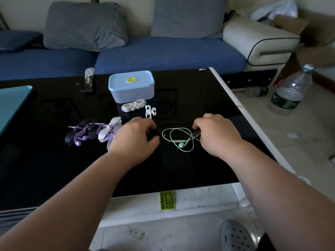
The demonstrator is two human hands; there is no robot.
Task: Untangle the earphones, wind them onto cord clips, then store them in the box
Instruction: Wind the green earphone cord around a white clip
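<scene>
Head view
Box: the pale blue plastic box point(131, 86) is rectangular with rounded corners. It stands at the far middle of the worktop point(54, 169), its lid on, with a round yellow spot at the lid's centre. Its contents are hidden.
Cord clips: two white moulded cord clips lie just in front of the box. One is broad with two looped wings point(132, 105). The other is narrower and tilted point(150, 111).
Green earphones: the mint green earphones point(178, 140) lie loose on the worktop between the hands. Their thin cord lies in open loops, with one smooth bud near the front.
Black cord: a thin black cord point(174, 123) arcs just behind the green loops and is hard to follow on the dark surface.
Purple tangle: purple earphones point(87, 133) are heaped with dark and pale clips to the left of the left hand.
Left hand: the left hand point(135, 138) hovers palm down, its fingers point(147, 125) curled. I cannot tell whether they hold anything.
Right hand: the right hand point(215, 134) is palm down with its fingers point(198, 125) bent. The green cord runs under it, but a grip cannot be confirmed.
Worktop: it is glossy black glass with a white edge.
Surroundings: a blue fabric sofa point(163, 55) with grey cushions stands behind the worktop. A clear plastic bottle point(291, 89) stands on the floor to the right.
</scene>
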